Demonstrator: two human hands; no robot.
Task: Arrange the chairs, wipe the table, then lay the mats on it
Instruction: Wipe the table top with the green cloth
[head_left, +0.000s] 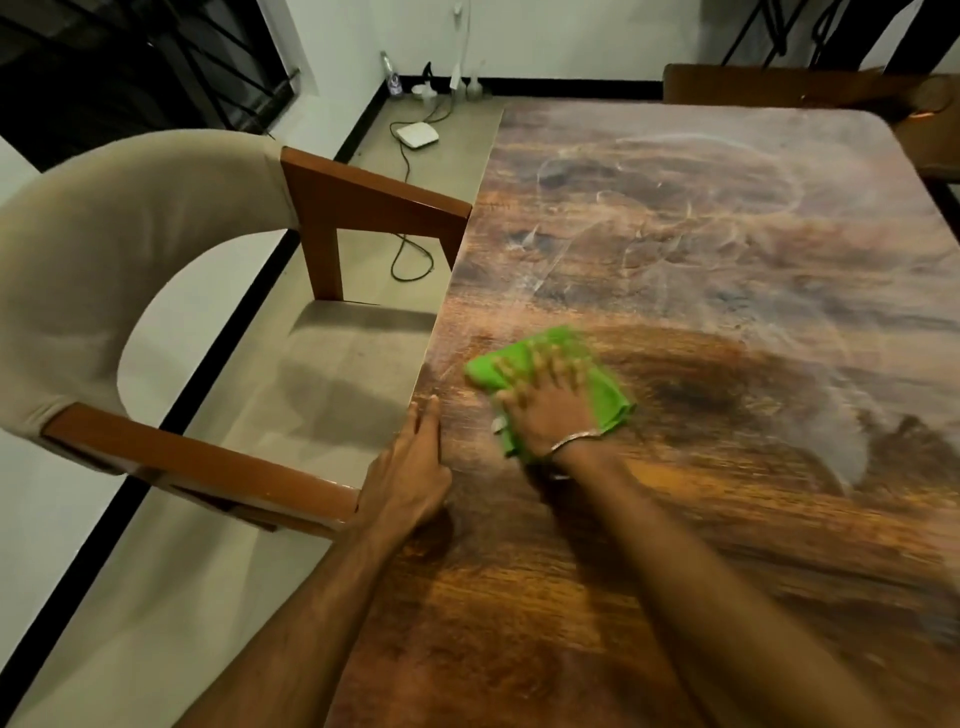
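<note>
A dark wooden table (727, 291) fills the right of the view, with pale smeared wipe marks over its far half. A green cloth (602, 400) lies on it near the left edge. My right hand (550, 410) presses flat on the cloth, fingers spread and blurred, a metal bangle on the wrist. My left hand (410, 467) rests on the table's left edge, fingers together, holding nothing. A beige chair with wooden arms (156, 270) stands tucked against the table's left side. No mats are in view.
A second wooden chair back (769, 83) shows beyond the table's far edge. On the floor by the far wall lie a white box with a cable (417, 135), a plastic bottle (394, 78) and small items. A barred window (130, 67) is at upper left.
</note>
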